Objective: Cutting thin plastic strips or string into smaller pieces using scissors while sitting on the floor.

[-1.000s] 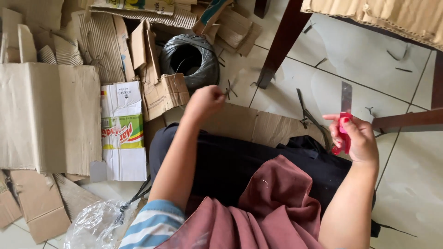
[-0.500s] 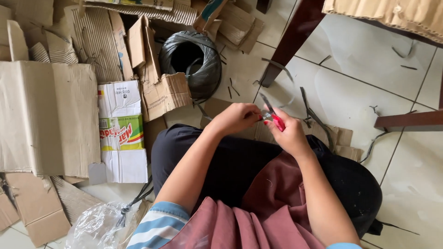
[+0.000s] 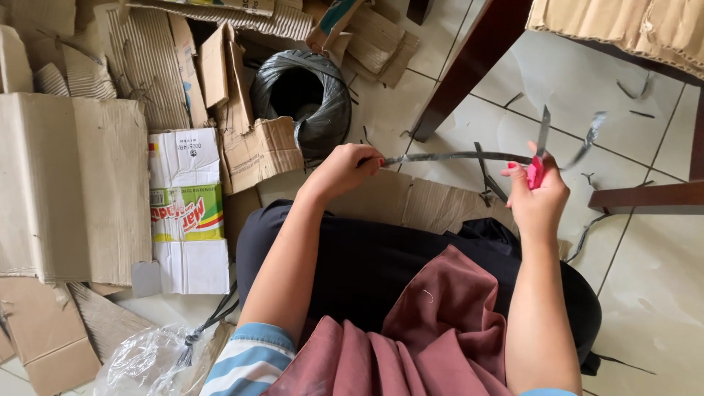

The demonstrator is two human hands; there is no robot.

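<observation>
- the left hand (image 3: pixel 343 170) is closed in a pinch on one end of a long dark strap (image 3: pixel 455 156), its fingers (image 3: pixel 370 160) curled over the strap's end so it cannot slip back.
- the right hand (image 3: pixel 541 196) is wrapped shut around the red handle of a utility knife (image 3: pixel 538 150), blade pointing up and away from the body — a grip that keeps the edge clear of the lap.
- the strap runs nearly level from the left fingers across to the right fingers, held taut between the two hands above the floor; that tension, i judge, is what lets a thin flexible strip meet the blade cleanly.
- past the right fingers the strap's free end curves up and outward, beyond the knife.
- whether the blade is touching the strap or just behind it cannot be told from this view.
- beyond the left fingers, further from the body, sits a black coil (image 3: pixel 302 94) of the same kind of strapping — near, but not touching the hand.
- under both hands lies a flattened cardboard sheet (image 3: pixel 411 202), across the person's lap edge.
- well off to the left side of the left fingers lie more flattened boxes (image 3: pixel 73 187) and a printed carton (image 3: pixel 187 205).
- short dark offcuts (image 3: pixel 490 176) lie on the tiled floor (image 3: pixel 660 293) below the strap, between the two hands and toward the right fingers.
</observation>
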